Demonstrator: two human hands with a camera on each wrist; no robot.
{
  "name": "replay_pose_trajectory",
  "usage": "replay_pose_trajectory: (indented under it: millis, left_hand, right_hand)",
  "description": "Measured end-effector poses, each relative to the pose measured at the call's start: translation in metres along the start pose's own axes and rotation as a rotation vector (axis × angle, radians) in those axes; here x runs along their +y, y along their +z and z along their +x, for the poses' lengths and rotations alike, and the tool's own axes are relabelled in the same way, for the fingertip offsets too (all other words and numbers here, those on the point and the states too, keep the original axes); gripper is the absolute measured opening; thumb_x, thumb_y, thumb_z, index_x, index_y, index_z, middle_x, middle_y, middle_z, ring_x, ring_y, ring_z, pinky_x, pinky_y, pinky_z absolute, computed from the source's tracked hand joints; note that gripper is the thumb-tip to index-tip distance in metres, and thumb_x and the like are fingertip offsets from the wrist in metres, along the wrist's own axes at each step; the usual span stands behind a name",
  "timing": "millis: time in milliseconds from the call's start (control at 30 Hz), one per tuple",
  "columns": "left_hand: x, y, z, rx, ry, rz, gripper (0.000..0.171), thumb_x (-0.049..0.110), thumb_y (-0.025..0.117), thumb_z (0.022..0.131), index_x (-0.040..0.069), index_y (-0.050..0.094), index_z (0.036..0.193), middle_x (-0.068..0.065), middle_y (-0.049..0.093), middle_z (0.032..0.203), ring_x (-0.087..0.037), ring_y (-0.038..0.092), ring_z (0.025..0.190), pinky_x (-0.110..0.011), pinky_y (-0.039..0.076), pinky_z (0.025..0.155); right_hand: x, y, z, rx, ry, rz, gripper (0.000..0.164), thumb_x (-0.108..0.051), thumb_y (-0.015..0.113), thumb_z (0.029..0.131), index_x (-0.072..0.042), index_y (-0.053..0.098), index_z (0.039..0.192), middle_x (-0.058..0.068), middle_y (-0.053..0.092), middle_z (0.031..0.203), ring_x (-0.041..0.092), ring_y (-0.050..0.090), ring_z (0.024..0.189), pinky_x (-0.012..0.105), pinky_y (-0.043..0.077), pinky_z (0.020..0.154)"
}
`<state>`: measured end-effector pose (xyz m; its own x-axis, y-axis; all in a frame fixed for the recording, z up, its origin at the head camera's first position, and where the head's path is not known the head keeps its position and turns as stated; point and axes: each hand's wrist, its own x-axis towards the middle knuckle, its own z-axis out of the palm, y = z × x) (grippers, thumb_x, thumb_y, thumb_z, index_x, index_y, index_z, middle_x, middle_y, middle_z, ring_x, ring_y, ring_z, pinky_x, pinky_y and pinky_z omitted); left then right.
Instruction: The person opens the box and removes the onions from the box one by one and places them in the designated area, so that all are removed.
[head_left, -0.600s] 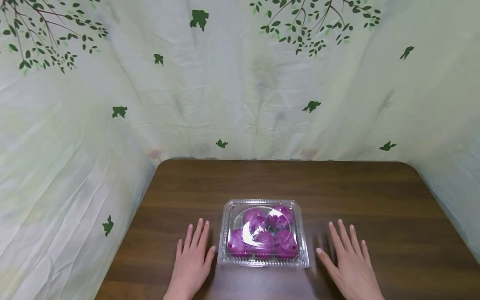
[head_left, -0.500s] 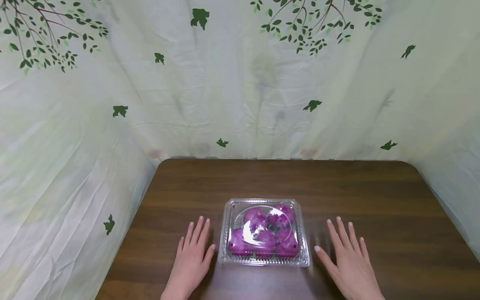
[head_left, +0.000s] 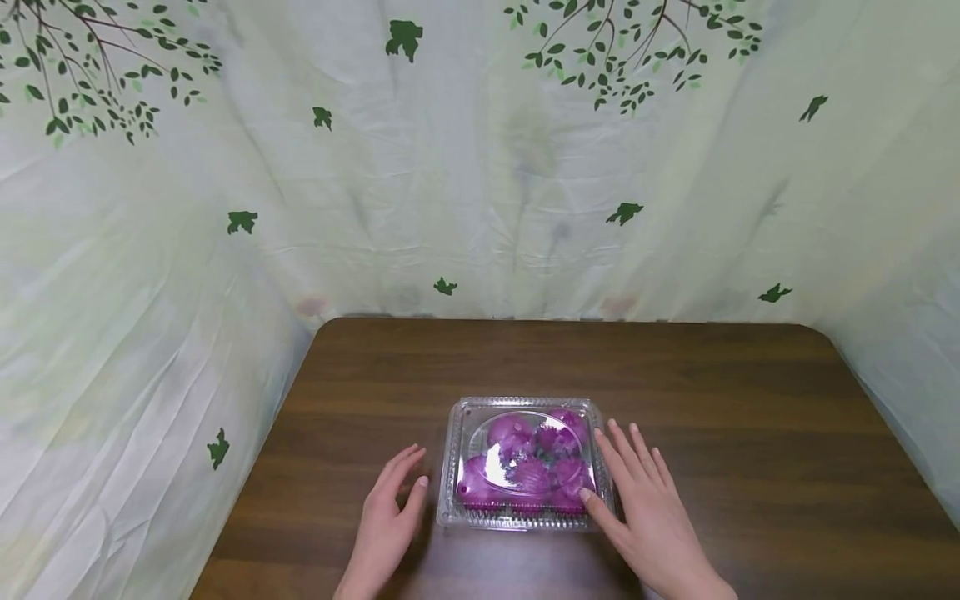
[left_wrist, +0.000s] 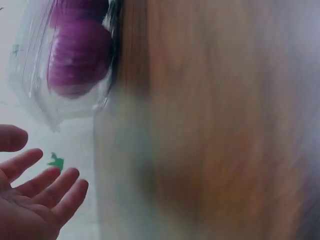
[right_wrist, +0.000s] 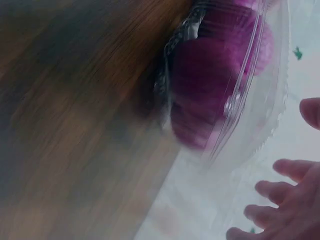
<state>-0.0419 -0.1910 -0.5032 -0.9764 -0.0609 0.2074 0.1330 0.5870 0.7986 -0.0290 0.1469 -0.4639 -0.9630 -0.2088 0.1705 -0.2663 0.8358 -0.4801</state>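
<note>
A clear plastic clamshell box point(head_left: 525, 521) with a lid over it stands near the middle of the table. Inside show several round purple things point(head_left: 528, 477), faintly ridged in the left wrist view; their kind is unclear. My left hand point(head_left: 385, 518) is just left of the box, thumb apart from loosely bent fingers. On the other side, my right hand point(head_left: 651, 508) has its fingers spread, and its fingertips overlap the box's right edge in the head view. In the right wrist view a gap shows between those fingers point(right_wrist: 272, 192) and the box. Neither hand holds anything.
The dark brown wooden table point(head_left: 390, 358) has rounded far corners. A pale cloth point(head_left: 480, 167) printed with green leaves and branches hangs behind it and along both sides.
My right hand has moved left, up to the box's right edge. My left hand has turned somewhat, its fingers now closer together and more bent. The box has not moved.
</note>
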Motion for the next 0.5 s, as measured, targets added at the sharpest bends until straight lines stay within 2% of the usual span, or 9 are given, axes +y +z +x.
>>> replay_pose_trajectory:
  millis: [100,200,267,367,500]
  left_hand:
    - [0.000,0.003,-0.003,-0.053,-0.113,-0.194,0.037,0.006,0.062,0.096,0.005,0.059,0.133,-0.011,0.060,0.132,-0.024,0.062,0.111,-0.031,0.052,0.086]
    - [0.000,0.004,-0.005,-0.130,-0.238,-0.382,0.044,0.010,0.058,0.099,0.004,0.048,0.142,-0.018,0.060,0.128,-0.023,0.065,0.105,-0.030,0.053,0.085]
    - [0.000,0.004,-0.005,-0.172,-0.299,-0.480,0.051,0.011,0.056,0.100,0.004,0.039,0.147,-0.022,0.058,0.128,-0.022,0.065,0.102,-0.032,0.054,0.082]
    - [0.000,0.007,-0.007,-0.205,-0.355,-0.539,0.056,0.010,0.056,0.099,0.005,0.033,0.150,-0.026,0.057,0.129,-0.019,0.064,0.097,-0.035,0.056,0.075]
    - [0.003,0.012,-0.010,-0.233,-0.366,-0.591,0.054,0.005,0.056,0.097,0.000,0.038,0.147,-0.027,0.058,0.124,-0.019,0.063,0.088,-0.037,0.057,0.070]
  right_hand:
    - [-0.007,0.005,0.004,0.001,-0.057,0.013,0.073,-0.046,0.062,0.094,-0.019,0.033,0.155,0.004,0.023,0.162,0.029,0.010,0.149,0.046,0.000,0.118]
    - [-0.015,0.009,0.008,0.010,-0.117,0.036,0.072,-0.042,0.067,0.092,-0.018,0.038,0.153,0.003,0.028,0.160,0.028,0.015,0.148,0.045,0.002,0.118]
    - [-0.021,0.013,0.011,0.011,-0.153,0.050,0.070,-0.040,0.069,0.091,-0.018,0.040,0.152,0.002,0.030,0.159,0.027,0.018,0.147,0.049,0.007,0.118]
    - [-0.031,0.020,0.015,0.010,-0.204,0.075,0.068,-0.038,0.070,0.091,-0.017,0.043,0.150,0.001,0.033,0.158,0.026,0.021,0.146,0.056,0.018,0.114]
    - [-0.042,0.028,0.019,-0.003,-0.265,0.091,0.067,-0.037,0.070,0.090,-0.017,0.045,0.149,0.002,0.035,0.157,0.025,0.025,0.145,0.056,0.024,0.112]
